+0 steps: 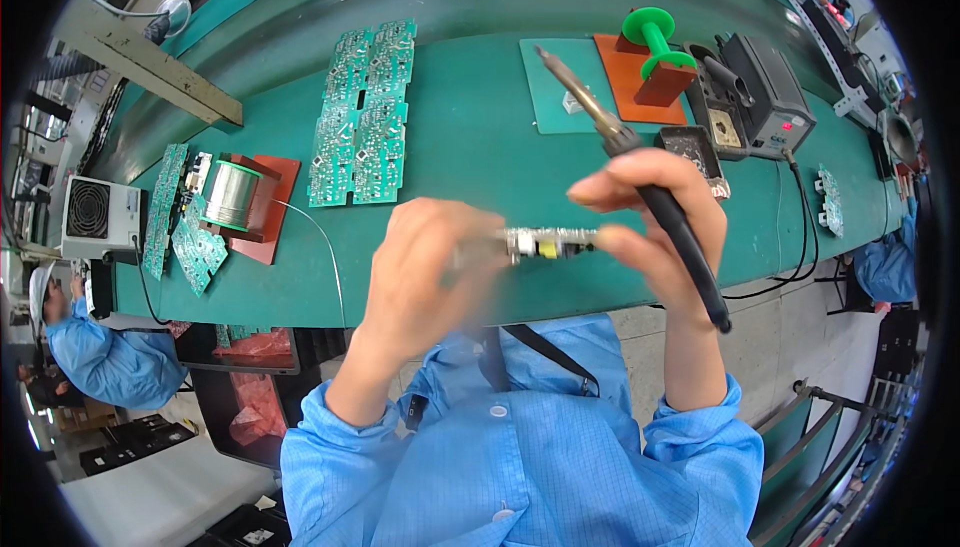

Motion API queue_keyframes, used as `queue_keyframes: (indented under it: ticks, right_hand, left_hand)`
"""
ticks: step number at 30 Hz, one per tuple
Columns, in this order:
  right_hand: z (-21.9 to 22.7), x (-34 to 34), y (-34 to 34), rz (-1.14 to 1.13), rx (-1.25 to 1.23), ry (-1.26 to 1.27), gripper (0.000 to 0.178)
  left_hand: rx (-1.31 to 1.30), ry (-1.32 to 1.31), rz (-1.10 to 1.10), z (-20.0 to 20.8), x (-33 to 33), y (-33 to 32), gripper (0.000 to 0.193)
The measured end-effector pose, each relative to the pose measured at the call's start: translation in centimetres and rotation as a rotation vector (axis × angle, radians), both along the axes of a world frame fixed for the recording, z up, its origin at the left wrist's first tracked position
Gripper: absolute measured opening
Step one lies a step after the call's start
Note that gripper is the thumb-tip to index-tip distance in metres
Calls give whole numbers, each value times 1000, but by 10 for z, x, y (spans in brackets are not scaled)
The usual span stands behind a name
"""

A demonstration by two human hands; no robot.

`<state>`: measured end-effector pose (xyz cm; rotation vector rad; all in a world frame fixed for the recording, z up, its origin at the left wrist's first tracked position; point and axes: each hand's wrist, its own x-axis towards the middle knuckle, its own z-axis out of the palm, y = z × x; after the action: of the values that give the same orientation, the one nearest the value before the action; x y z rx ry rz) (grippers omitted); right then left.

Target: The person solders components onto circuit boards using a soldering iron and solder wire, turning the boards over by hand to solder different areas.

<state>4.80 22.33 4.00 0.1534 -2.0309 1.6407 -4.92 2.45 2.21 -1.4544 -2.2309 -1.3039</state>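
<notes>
In front of my chest a small circuit board [545, 244] with parts on it is seen edge-on. My left hand [425, 262], partly blurred, is closed on the board's left end. My right hand [685, 197] grips a soldering iron [683, 237] with a black handle, its metal tip pointing up and to the left. The thumb of that hand is at the board's right end, which both hands seem to steady. The iron's tip is well away from the board. How the left fingertips sit is hard to see.
A panel of green circuit boards [362, 117] lies at centre left. A solder wire spool [232, 195] and loose boards [198, 249] stand further left. To the right are a green spool [650, 39] on a brown stand, a soldering station [768, 97], a small tray [692, 155] and cables.
</notes>
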Motion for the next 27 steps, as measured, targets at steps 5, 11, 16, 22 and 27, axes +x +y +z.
queue_keyframes:
  ticks: [5,11,16,22,27]
  right_hand:
    - [-21,20,8,-98,-35,-52,45]
    - [-48,33,12,-133,130,4,36]
    - [-53,37,6,-158,58,22,33]
    - [-54,37,6,-151,63,60,41]
    - [-54,25,-2,-155,-124,148,53]
  left_hand:
    - [98,467,67,-15,4,-7,31]
    - [254,617,82,-26,4,-11,20]
    - [290,645,75,-28,5,-16,29]
    - [275,562,47,-27,7,-19,30]
    - [434,-4,20,-34,10,-6,29]
